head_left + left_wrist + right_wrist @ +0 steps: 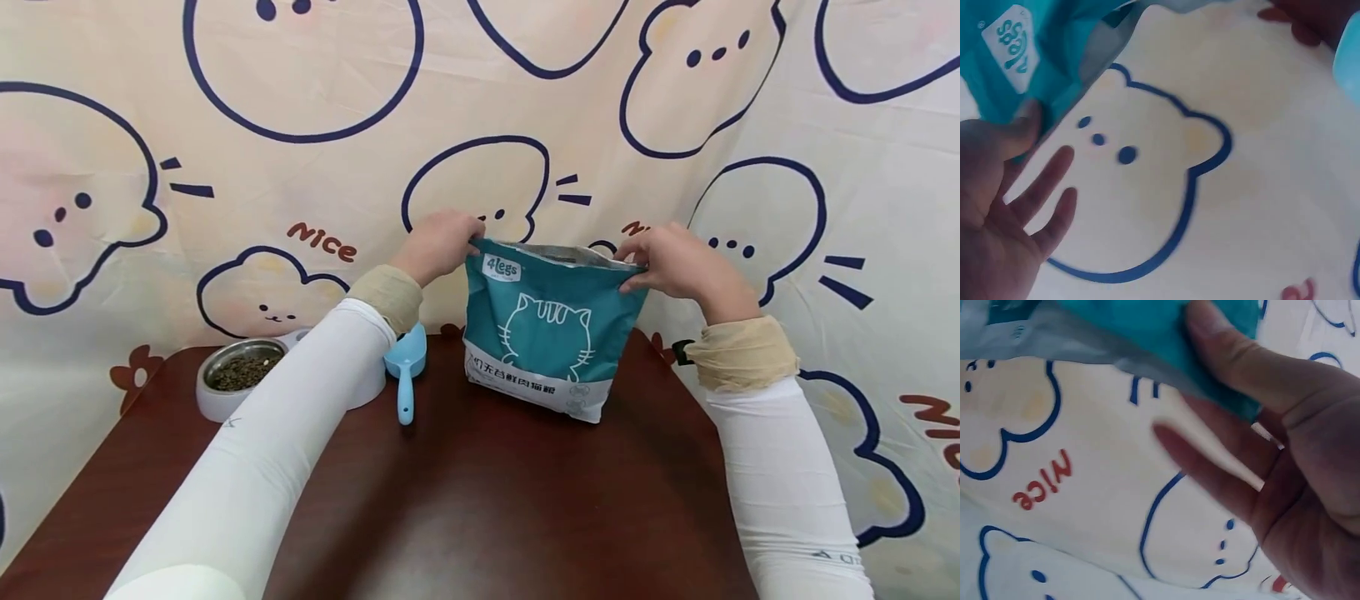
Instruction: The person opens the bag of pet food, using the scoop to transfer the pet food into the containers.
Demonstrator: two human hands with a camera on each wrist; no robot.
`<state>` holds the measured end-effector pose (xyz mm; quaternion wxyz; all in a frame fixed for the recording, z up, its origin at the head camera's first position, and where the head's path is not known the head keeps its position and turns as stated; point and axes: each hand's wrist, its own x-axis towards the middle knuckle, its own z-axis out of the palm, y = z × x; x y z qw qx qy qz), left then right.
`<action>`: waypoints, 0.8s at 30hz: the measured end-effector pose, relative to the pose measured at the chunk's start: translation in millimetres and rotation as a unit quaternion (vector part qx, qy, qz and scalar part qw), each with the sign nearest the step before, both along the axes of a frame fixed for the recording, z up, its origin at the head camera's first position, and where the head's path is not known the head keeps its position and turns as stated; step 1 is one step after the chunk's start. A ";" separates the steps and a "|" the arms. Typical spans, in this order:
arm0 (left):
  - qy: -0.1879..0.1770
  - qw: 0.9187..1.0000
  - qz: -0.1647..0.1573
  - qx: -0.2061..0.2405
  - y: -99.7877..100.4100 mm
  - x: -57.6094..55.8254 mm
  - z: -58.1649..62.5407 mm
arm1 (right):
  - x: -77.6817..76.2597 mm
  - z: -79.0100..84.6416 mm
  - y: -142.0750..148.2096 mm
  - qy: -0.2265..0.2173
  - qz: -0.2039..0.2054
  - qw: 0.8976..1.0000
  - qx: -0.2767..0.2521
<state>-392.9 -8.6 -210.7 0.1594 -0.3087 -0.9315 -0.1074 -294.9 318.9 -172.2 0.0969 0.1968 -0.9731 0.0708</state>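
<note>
A teal and white cat food bag (555, 333) stands slightly tilted at the back of the table, its top edge parted so that the silvery lining shows. My left hand (444, 243) pinches the bag's upper left corner between thumb and fingers. At the upper right corner, my right hand (667, 260) pinches the rim the same way. In the left wrist view the thumb (1025, 128) presses the teal film, with two fingers extended away from it. The right wrist view shows the thumb (1235, 356) on the outer face of the bag (1147, 337).
Left of the bag lies a light blue scoop (406, 375), its handle pointing toward me. Farther left, a white feeder with a metal bowl (243, 367) of brown kibble stands partly behind my left sleeve. A patterned cloth (360, 192) hangs behind the dark wooden table (510, 500).
</note>
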 end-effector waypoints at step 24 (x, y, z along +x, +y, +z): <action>-0.014 0.998 -0.055 0.021 29.0 11.1 5.3 | 0.5 16.2 -103.4 -0.016 -0.063 0.989 0.134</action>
